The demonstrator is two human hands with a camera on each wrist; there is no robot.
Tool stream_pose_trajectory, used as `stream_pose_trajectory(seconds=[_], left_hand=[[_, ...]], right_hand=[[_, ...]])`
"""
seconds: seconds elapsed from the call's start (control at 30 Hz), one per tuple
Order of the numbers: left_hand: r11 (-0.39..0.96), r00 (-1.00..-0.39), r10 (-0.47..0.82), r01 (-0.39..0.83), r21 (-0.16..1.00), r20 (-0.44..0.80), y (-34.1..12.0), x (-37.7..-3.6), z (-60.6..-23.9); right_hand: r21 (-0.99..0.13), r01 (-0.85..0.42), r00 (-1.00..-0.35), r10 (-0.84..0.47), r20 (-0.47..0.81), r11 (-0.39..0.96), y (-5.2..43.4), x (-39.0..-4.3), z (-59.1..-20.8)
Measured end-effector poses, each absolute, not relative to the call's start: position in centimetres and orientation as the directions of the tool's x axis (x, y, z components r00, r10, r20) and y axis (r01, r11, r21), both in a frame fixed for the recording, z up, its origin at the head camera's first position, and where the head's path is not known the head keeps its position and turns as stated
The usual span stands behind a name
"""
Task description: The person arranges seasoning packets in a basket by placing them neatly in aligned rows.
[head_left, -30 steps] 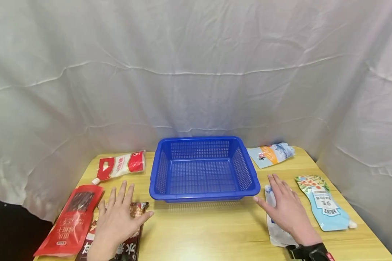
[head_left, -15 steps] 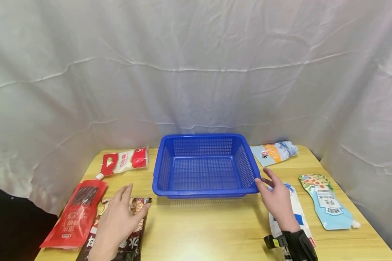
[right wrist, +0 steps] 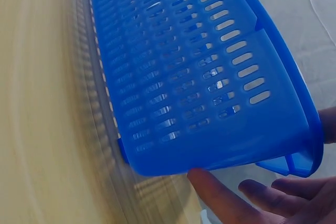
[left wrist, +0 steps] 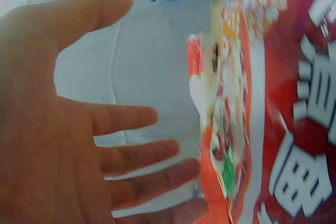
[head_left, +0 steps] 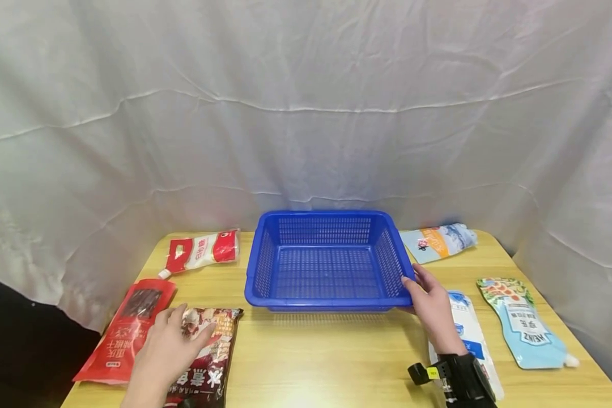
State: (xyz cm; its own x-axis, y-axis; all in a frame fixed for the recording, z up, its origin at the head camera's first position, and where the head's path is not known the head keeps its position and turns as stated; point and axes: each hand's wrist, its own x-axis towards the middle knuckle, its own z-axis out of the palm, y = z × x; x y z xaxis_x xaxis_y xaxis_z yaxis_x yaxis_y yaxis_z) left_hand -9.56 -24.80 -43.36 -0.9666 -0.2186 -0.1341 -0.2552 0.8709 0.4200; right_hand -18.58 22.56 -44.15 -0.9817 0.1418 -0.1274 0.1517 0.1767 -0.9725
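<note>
A blue plastic basket (head_left: 331, 303) with slotted sides stands at the middle of the table. My right hand (head_left: 430, 306) grips its front right corner, thumb on the rim and fingers beneath it. In the right wrist view, one fingertip (right wrist: 202, 177) touches the lower wall of the basket (right wrist: 210, 145). Over a dark red seasoning packet (head_left: 216, 354) hovers my left hand (head_left: 165, 351), its fingers loosely bent and holding nothing. The left wrist view has that hand (left wrist: 68, 145) with fingers spread beside the packet (left wrist: 294, 129); whether they touch it I cannot tell.
A red dried-chilli packet (head_left: 127, 334) lies left, with a red-and-white spouted pouch (head_left: 204, 252) behind. On the right are a white pouch (head_left: 471, 340), a light-blue Heinz pouch (head_left: 525, 326) and a blue-orange pouch (head_left: 441, 242). Pale cloth (head_left: 306, 113) hangs around the wooden table (head_left: 316, 362).
My right hand has moved left from over the white pouch and taken hold of the basket's corner. The left hand has drifted slightly left and its fingers have bent. The head view has shifted slightly.
</note>
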Motion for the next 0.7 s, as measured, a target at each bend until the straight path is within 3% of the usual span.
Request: stream_pose_trajectory(seconds=[0.7], left_hand=[[0.856, -0.897, -0.314, -0.409, 0.316, -0.310, -27.1, -9.7, -45.4]], right_hand=[[-0.973, 0.196, -0.974, 0.136, -0.180, 0.121, 22.8, -19.1, -44.7]])
